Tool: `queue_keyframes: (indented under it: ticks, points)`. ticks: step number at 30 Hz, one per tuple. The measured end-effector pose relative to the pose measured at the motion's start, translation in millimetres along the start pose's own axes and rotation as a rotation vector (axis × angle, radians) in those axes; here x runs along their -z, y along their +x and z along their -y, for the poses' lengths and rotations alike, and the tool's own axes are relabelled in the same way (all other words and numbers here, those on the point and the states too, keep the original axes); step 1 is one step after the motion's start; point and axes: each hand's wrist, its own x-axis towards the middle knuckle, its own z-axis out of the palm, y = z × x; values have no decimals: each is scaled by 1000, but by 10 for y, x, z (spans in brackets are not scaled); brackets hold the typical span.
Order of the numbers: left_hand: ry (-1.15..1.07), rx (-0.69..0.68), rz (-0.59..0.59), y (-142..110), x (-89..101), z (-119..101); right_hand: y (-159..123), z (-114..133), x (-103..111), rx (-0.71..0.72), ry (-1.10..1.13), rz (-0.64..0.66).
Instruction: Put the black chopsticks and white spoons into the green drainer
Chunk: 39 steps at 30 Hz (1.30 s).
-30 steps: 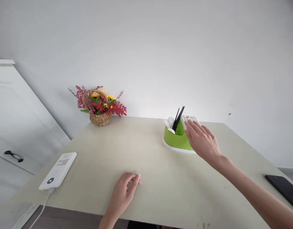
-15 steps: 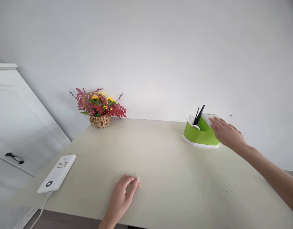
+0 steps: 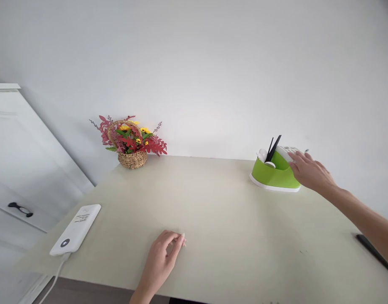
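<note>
At the right back of the table stands a green utensil holder [image 3: 273,175] with a white base. White spoons [image 3: 262,155] and black chopsticks [image 3: 273,148] stick up from its left part. A white panel with openings [image 3: 285,153] slopes along its right side. My right hand [image 3: 311,171] holds the holder by that side, fingers over the edge of the panel; the thumb's grip is partly hidden. Near the front edge my left hand [image 3: 164,255] rests on the table, thumb and index fingertips pressed together, with nothing visible between them.
A wicker basket [image 3: 132,160] of red and yellow flowers stands at the back left. A white power bank [image 3: 76,230] with a cable lies at the left edge, beside a white cabinet [image 3: 29,160]. A dark long object [image 3: 374,252] lies at the right, partly behind my forearm.
The utensil holder has shifted right and slightly back, together with my right hand. A dark object has come into sight by the right forearm. My left hand stays in place.
</note>
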Motion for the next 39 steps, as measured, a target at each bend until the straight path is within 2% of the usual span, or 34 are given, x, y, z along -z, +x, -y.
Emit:
queue_keyframes:
  ticks: [3,6,9,12,14,18,22,25,30,39]
  points:
    - [-1,11,7,0,-2,5,-234,338,14,51,-15,-76]
    - [-10,28,19,9,8,-10,-605,695,-40,116,63,-92]
    - [6,30,18,59,19,-48,-1025,923,-181,225,188,55]
    - [49,-17,4,189,-1,-62,-1360,1010,-379,213,257,264]
    - [106,-109,-15,337,-42,-28,-1483,1034,-515,170,308,370]
    - [369,-320,-85,769,-166,163,-1505,1103,-722,84,343,453]
    - [617,-315,-156,1228,-283,392,-1430,1203,-790,56,294,452]
    - [700,-299,-176,1423,-346,508,-1418,1251,-773,44,265,461]
    - [735,-325,-179,1451,-390,597,-1445,1274,-746,29,247,457]
    - [754,-305,-166,1442,-394,589,-1452,1290,-743,38,267,408]
